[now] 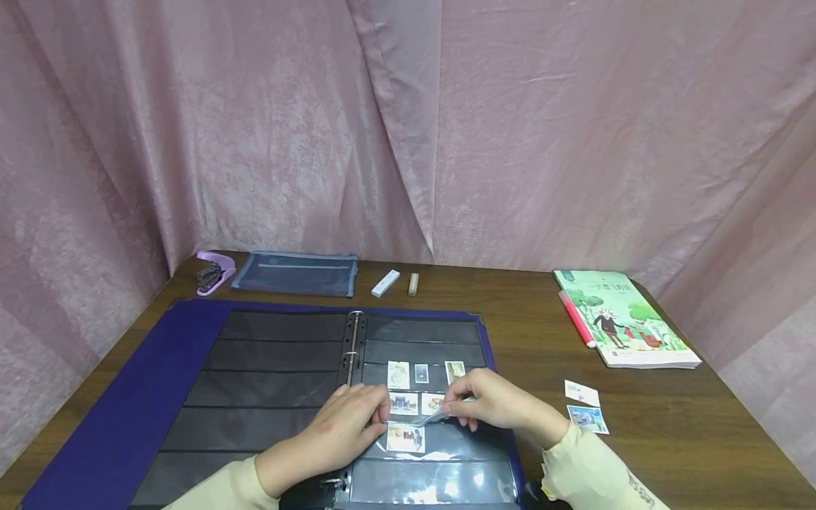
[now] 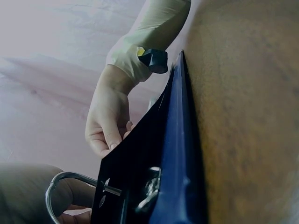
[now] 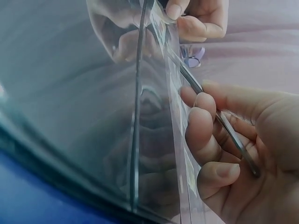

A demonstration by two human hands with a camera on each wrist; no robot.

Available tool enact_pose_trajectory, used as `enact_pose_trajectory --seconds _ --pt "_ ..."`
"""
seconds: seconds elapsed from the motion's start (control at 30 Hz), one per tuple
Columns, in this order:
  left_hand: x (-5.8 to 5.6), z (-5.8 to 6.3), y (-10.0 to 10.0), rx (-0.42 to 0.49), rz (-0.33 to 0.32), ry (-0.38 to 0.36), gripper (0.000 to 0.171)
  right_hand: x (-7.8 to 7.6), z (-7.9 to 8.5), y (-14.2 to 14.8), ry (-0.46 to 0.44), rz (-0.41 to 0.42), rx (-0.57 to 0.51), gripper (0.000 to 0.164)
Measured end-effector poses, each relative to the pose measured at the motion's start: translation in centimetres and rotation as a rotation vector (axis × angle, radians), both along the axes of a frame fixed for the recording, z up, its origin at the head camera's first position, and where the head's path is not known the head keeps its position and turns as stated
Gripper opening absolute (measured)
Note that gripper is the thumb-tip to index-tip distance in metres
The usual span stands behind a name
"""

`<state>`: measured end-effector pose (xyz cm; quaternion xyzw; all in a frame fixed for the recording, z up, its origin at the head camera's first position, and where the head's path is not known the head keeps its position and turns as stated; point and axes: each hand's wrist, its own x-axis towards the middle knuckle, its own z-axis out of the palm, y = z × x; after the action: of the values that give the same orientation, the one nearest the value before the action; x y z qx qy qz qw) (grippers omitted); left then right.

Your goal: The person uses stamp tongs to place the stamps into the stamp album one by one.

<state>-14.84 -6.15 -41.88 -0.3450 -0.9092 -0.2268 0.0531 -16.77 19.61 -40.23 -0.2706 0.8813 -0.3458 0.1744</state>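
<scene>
A stamp album (image 1: 268, 397) lies open, its black pages held by metal rings (image 1: 350, 354). My right hand (image 1: 487, 400) pinches metal tweezers (image 3: 190, 78), which point left into a clear pocket strip of the right page. Beside the rings, my left hand (image 1: 347, 423) pinches the edge of that clear strip (image 3: 173, 35) between thumb and finger. Just under the tweezers' tips sits a stamp (image 1: 405, 438); whether they grip it I cannot tell. Several stamps fill the rows above, among them a tall stamp (image 1: 399, 375) and a wide stamp (image 1: 404, 404).
Two loose stamps, a white one (image 1: 581, 392) and a blue one (image 1: 588, 418), lie right of the album. Behind them are a green book (image 1: 627, 319) and a red pen (image 1: 576, 320). A purple stapler (image 1: 217, 273), blue zip pouch (image 1: 296, 275) and white block (image 1: 385, 283) line the back.
</scene>
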Motion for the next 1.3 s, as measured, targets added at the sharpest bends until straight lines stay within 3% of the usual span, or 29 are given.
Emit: enact_pose_trajectory --seconds 0.47,0.83,1.3 --pt "-0.1 -0.1 0.1 -0.013 -0.001 -0.043 0.026 0.1 0.7 0.3 0.004 -0.010 -0.043 0.019" --pt "-0.1 -0.3 0.0 -0.029 0.002 0.000 0.025 0.7 2.4 2.2 -0.006 -0.054 -0.106 0.022" --pt "-0.1 -0.3 0.1 -0.031 -0.004 0.003 0.027 2.0 3.9 6.0 0.002 -0.113 -0.080 0.025"
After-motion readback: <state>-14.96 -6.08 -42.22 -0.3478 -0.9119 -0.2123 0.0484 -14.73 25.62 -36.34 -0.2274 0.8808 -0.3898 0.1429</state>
